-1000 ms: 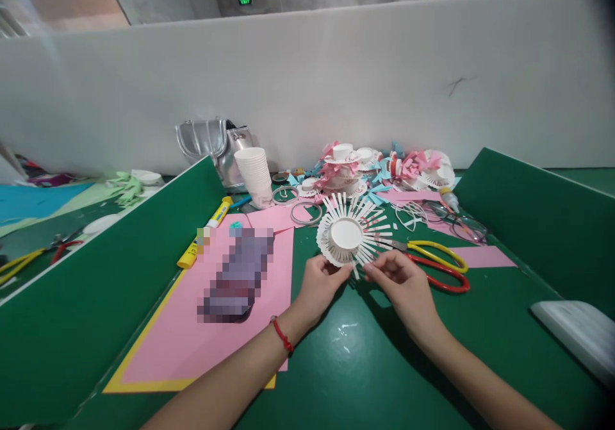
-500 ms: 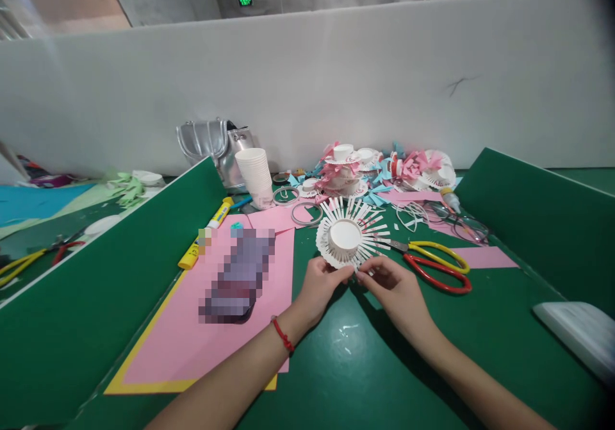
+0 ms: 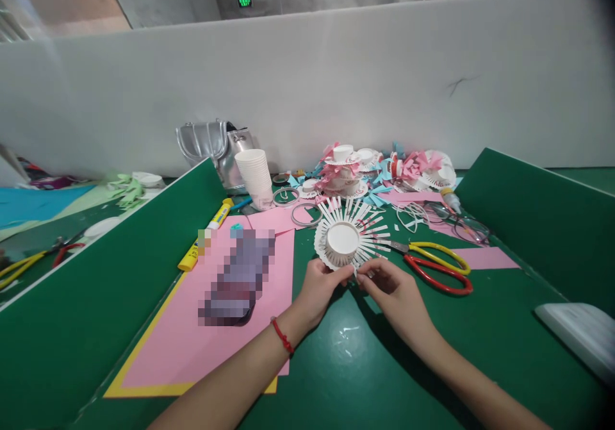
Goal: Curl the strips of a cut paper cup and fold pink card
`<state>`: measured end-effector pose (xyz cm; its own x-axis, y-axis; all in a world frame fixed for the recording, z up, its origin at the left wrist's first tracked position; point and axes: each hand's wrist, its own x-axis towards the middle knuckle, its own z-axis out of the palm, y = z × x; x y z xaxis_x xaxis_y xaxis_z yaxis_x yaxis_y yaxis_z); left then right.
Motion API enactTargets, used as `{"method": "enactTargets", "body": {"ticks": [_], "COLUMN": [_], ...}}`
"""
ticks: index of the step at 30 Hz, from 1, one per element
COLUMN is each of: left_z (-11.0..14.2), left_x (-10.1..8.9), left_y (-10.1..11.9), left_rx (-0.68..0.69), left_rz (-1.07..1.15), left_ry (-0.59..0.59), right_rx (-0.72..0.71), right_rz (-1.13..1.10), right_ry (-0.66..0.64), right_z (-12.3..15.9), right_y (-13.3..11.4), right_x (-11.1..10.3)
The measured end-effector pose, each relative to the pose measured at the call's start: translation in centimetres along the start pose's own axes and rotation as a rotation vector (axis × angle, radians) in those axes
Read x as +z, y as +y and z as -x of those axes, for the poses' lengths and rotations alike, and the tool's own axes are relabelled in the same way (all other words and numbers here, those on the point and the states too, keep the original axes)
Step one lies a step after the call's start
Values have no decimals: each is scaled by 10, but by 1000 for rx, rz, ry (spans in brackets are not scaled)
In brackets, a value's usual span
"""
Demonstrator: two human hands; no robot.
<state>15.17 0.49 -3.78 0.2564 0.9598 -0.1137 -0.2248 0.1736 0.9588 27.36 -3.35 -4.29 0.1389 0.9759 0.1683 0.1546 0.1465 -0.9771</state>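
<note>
Cup [image 3: 343, 238]: white paper, cut into a fringe that spreads around its round base; it sits between the two hands, just beyond the fingertips, base tilted toward the viewer.
Left hand [image 3: 321, 292]: thumb and fingers pinched on the cup's lower edge, steadying it; a red bracelet [image 3: 282, 335] circles the wrist.
Right hand [image 3: 396, 292]: thumb and forefinger pressed together on a narrow strip [image 3: 356, 272] at the lower edge, almost touching the left fingertips; the other fingers curl loosely.
Fringe: straight, separate strips fan out along the top and right, while the left side forms a scalloped border.
Step in hand: apparently folding or tucking strips one by one into that border, which looks only partly made.
Next move: seems to call for a firm left pinch and a light right one, since thin paper could crease askew or tear.
Scissors [image 3: 434, 264]: red and yellow handles, lying on the green tabletop [image 3: 331, 385] right of the cup, held by neither hand.
Hidden: fingertips cover the strip's fold, and the cup's underside faces away; whether it touches the tabletop cannot be told.
Blurred: a dark oblong object [image 3: 243, 276] on the pink paper [image 3: 168, 353] is pixelated.
Cut off: both forearms, at the bottom; a pale object [image 3: 579, 337], at the right.
</note>
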Motion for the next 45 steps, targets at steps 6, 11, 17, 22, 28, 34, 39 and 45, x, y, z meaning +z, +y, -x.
{"method": "enactTargets", "body": {"ticks": [6, 11, 17, 22, 28, 34, 39, 45], "left_z": [-1, -2, -2, -2, -2, -2, -2, -2], "left_x": [0, 0, 0, -1, -1, -3, -3, -2], "left_y": [-2, -3, -2, -4, -4, -6, -6, -6], "left_rx": [12, -11, -25, -26, -24, 2, 0, 14], "left_rz": [18, 49, 95, 112, 86, 73, 52, 24], "left_ry": [14, 23, 7, 16, 14, -2, 10, 44], "right_rx": [-61, -282, -376, -369, -374, -331, -343, -352], "right_rz": [109, 340, 441, 436, 452, 462, 479, 585], "right_ry": [-32, -7, 3, 8, 35, 50, 92, 94], "right_z": [1, 2, 2, 2, 3, 4, 4, 7], "right_y": [1, -2, -1, 1, 0, 0, 1, 2], "right_x": [-1, -3, -6, -7, -7, -6, -6, -5]}}
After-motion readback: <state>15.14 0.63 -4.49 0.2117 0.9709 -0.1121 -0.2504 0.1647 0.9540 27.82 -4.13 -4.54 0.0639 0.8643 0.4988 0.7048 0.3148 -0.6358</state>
